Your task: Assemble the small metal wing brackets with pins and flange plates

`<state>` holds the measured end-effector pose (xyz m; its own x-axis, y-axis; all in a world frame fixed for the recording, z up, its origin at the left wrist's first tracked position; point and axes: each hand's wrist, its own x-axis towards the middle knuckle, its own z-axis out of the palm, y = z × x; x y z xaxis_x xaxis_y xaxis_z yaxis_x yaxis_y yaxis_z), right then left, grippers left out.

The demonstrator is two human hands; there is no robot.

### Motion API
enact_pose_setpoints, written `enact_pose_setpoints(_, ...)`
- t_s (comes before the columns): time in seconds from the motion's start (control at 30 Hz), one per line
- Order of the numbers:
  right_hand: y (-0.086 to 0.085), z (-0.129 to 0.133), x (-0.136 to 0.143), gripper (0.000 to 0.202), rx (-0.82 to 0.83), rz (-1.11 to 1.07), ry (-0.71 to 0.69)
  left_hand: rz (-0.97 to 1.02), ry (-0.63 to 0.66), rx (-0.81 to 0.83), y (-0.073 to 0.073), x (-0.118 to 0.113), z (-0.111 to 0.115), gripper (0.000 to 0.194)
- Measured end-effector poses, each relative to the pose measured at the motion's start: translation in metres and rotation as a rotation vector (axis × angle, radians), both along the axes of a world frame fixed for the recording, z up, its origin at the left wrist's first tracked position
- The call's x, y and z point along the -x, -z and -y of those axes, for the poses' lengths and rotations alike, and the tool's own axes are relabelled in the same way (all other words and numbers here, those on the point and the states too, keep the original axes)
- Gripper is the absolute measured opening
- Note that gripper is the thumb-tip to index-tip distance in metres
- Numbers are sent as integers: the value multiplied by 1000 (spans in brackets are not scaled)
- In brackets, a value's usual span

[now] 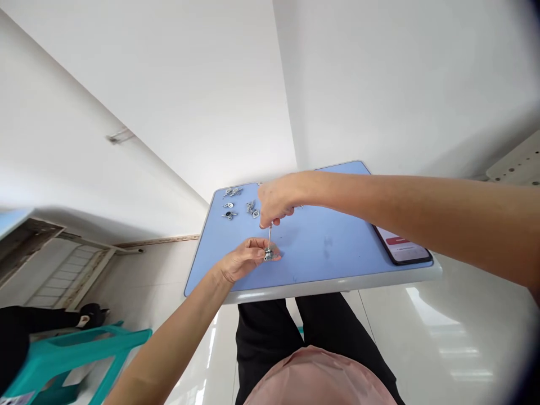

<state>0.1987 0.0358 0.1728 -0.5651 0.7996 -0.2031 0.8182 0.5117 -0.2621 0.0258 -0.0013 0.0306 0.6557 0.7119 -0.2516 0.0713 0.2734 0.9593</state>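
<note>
Near the front edge of the blue tabletop, my left hand (pixel 248 256) pinches a small silver metal part (pixel 269 255) between thumb and fingers. My right hand (pixel 276 201) is above it, closed round a screwdriver; the handle is hidden in the fist. The screwdriver's thin shaft (pixel 270 236) points straight down, with its tip at the top of the metal part. Several small metal parts (pixel 230 205) lie at the table's back left. Another small group of metal pieces (pixel 252 209) lies just left of my right hand.
A phone (pixel 400 247) with a lit screen lies at the right end of the blue table (pixel 337 247), partly under my right forearm. White walls stand behind. A teal stool (pixel 84 343) and a person's dark-clothed leg are at the lower left.
</note>
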Motion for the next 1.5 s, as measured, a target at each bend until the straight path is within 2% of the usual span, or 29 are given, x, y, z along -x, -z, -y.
enact_pose_setpoints(0.1, -8, 2, 5, 19, 292, 219, 50, 53, 41, 0, 7, 1, -2, 38)
enact_pose_setpoints(0.23, -12, 6, 7, 17, 309, 196, 39, 87, 82, -21, 13, 7, -9, 39)
enact_pose_setpoints(0.37, -5, 6, 2, 15, 306, 140, 66, 88, 107, -53, 15, 11, -14, 39)
enact_pose_setpoints(0.5, 1, 6, -5, 18, 352, 91, 92, 49, 118, -110, 10, 15, -18, 40)
enact_pose_setpoints(0.63, 6, 10, -16, 29, 338, 71, 199, -48, 94, -203, 3, 18, -18, 28)
enact_pose_setpoints(0.73, 16, 16, -29, 29, 312, -29, 300, -108, -26, -301, 6, 17, -14, 17)
enact_pose_setpoints(0.8, 26, 22, -38, 18, 291, -87, 344, -193, -150, -444, 12, 13, -9, 13)
enact_pose_setpoints(0.87, 39, 29, -43, 11, 323, -104, 337, -343, -249, -640, 22, 8, -2, 10)
enact_pose_setpoints(0.93, 53, 34, -43, 11, 367, -83, 319, -487, -286, -806, 31, 4, 4, 9)
enact_pose_setpoints(1.0, 69, 38, -37, 13, 318, -24, 285, -551, -298, -888, 37, 1, 8, 7)
enact_pose_setpoints(1.1, 91, 39, -22, 18, 159, 98, 205, -571, -325, -933, 41, -1, 10, 5)
enact_pose_setpoints(1.17, 99, 36, -12, 21, 96, 177, 150, -574, -332, -923, 40, -1, 10, 4)
enact_pose_setpoints(1.3, 103, 30, -3, 23, 59, 268, 109, -556, -330, -889, 39, 1, 9, 4)
enact_pose_setpoints(1.5, 106, 33, -1, 24, 91, 251, 173, -526, -366, -936, 48, 6, 9, 8)
